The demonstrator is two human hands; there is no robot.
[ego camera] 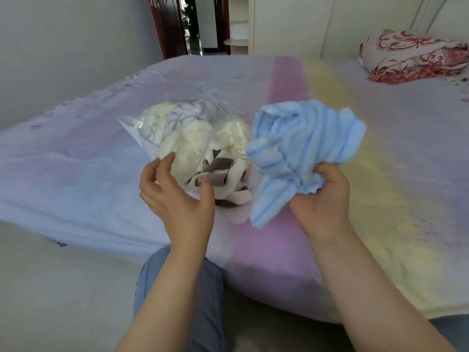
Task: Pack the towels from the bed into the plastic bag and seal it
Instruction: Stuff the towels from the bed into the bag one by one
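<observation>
one blue towel (302, 151) is bunched in the closed right hand (322, 199), held just at 3 o'clock of the plastic bag (142, 128), whose mouth is turned toward 6 o'clock; the bag's long axis is laid from 11 to 5 o'clock on the bed (76, 174). one bag is counted; several pale towels (193, 138) inside cannot be counted. the left hand (177, 196), nearer the mouth, is half open and empty
</observation>
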